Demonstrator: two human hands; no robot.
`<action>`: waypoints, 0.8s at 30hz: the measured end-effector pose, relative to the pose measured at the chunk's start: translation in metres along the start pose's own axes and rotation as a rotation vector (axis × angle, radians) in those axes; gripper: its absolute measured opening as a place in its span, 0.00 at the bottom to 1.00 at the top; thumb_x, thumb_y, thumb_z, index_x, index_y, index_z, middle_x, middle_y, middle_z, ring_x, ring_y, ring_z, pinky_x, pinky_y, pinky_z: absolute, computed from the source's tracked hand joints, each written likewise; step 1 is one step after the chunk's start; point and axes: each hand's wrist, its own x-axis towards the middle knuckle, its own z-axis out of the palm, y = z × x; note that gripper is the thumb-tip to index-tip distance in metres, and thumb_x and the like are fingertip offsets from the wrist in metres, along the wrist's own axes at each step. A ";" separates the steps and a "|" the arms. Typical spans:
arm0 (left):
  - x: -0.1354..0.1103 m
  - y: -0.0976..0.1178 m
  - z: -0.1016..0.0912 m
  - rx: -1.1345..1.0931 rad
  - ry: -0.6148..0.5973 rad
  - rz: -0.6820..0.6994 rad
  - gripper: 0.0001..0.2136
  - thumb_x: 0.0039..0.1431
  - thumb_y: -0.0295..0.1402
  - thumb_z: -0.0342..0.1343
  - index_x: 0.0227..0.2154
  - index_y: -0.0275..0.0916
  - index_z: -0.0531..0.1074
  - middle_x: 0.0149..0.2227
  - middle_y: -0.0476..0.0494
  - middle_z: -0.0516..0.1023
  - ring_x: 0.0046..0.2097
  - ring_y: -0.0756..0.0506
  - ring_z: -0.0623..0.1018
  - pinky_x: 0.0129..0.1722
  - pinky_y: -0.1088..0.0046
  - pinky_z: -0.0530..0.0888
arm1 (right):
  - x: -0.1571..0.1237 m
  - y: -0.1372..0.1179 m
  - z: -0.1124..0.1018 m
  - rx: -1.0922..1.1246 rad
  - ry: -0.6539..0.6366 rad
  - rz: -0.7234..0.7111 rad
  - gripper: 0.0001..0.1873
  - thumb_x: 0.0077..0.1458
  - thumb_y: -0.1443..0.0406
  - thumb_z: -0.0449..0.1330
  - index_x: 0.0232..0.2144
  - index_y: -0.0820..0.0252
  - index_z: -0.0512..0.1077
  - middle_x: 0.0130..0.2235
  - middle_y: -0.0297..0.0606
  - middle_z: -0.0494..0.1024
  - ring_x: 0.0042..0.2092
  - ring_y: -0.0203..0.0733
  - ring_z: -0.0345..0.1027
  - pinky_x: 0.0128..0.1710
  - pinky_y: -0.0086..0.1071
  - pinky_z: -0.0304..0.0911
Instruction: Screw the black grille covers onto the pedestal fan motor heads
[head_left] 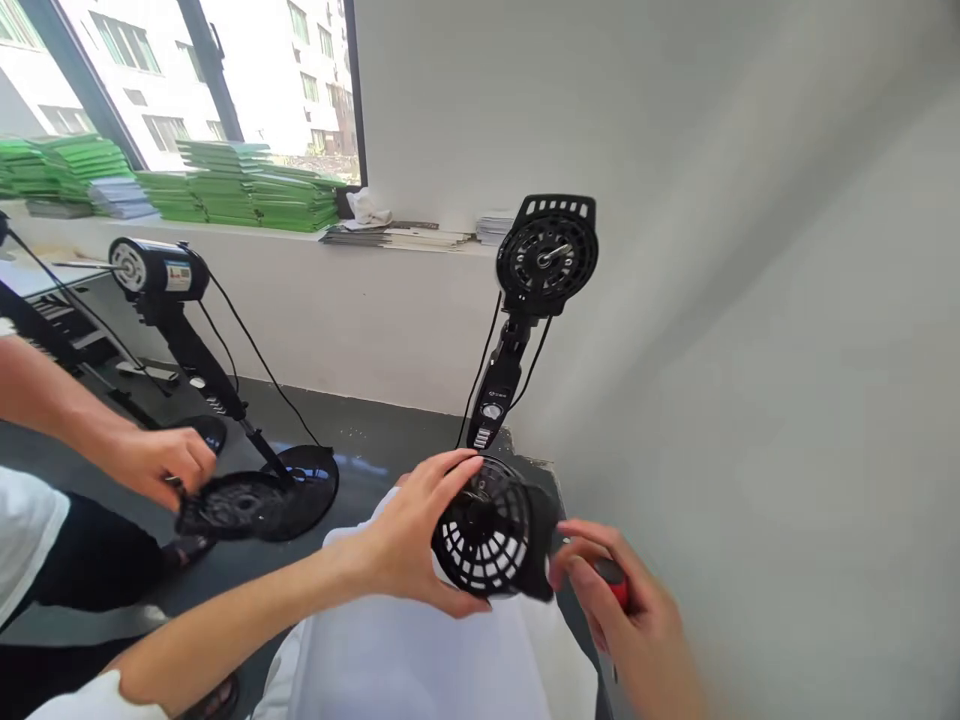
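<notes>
My left hand [442, 530] grips the rim of a round black slotted plastic fan motor cover [487, 560], thumb below and fingers above. My right hand [619, 600] is closed around a red-and-black handle, seemingly a screwdriver [616, 582], most of it hidden in the palm. Its fingertips are at the cover's flat right-hand edge, where I cannot tell what they pinch. Just beyond stands a black pedestal fan [499, 390] without blades, its head a slotted round plate [547, 258] with a metal shaft in the middle.
At the left, a co-worker's hand [176, 460] holds a similar black cover [244, 505] near another fan stand [199, 350] with an exposed motor [161, 270]. A white surface [420, 660] lies below my hands. Green stacks [255, 195] line the windowsill; a wall [787, 350] rises at right.
</notes>
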 end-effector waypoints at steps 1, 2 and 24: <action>0.009 0.005 -0.003 0.154 0.008 0.130 0.56 0.43 0.51 0.73 0.73 0.50 0.49 0.73 0.34 0.58 0.72 0.25 0.58 0.72 0.42 0.53 | 0.001 -0.009 0.000 0.000 0.001 -0.005 0.24 0.55 0.43 0.62 0.42 0.52 0.76 0.23 0.29 0.69 0.19 0.30 0.43 0.17 0.28 0.42; 0.018 0.011 -0.007 0.275 -0.003 0.242 0.56 0.44 0.50 0.73 0.74 0.50 0.48 0.73 0.32 0.57 0.72 0.25 0.58 0.73 0.41 0.51 | 0.003 -0.018 0.000 0.011 0.008 -0.003 0.26 0.53 0.42 0.63 0.43 0.52 0.76 0.21 0.28 0.66 0.19 0.30 0.42 0.17 0.28 0.41; 0.080 0.027 -0.014 -0.813 0.241 -0.114 0.47 0.58 0.44 0.69 0.74 0.47 0.48 0.46 0.40 0.84 0.44 0.44 0.82 0.49 0.63 0.79 | 0.034 -0.007 0.013 0.319 -0.089 0.140 0.27 0.54 0.40 0.64 0.39 0.54 0.67 0.11 0.21 0.58 0.14 0.29 0.42 0.17 0.25 0.40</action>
